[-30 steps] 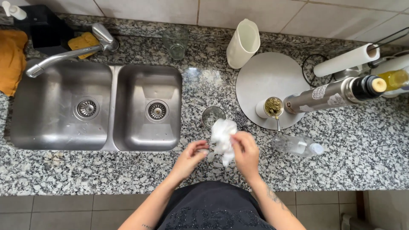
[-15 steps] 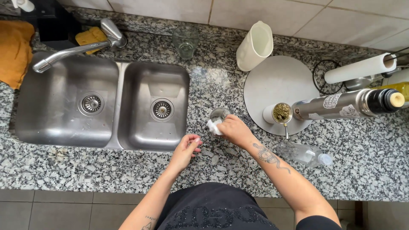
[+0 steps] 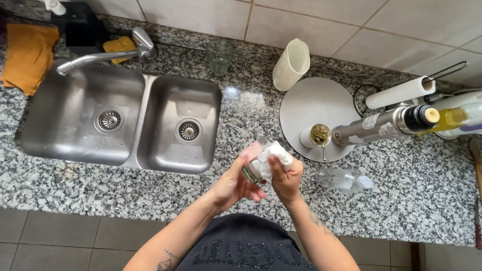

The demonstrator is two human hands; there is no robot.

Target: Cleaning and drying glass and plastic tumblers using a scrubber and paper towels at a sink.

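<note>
Above the granite counter's (image 3: 125,188) front edge, the left hand (image 3: 232,183) grips a clear glass (image 3: 255,161) while the right hand's (image 3: 286,179) fingers press a white paper towel (image 3: 271,159) into it; bare counter lies below, the empty double sink (image 3: 120,120) left, a herb-filled cup (image 3: 318,134) right

Bright, even daylight, soft shadows, glare on the sink (image 3: 75,125), slight wide-angle edge bending
</note>
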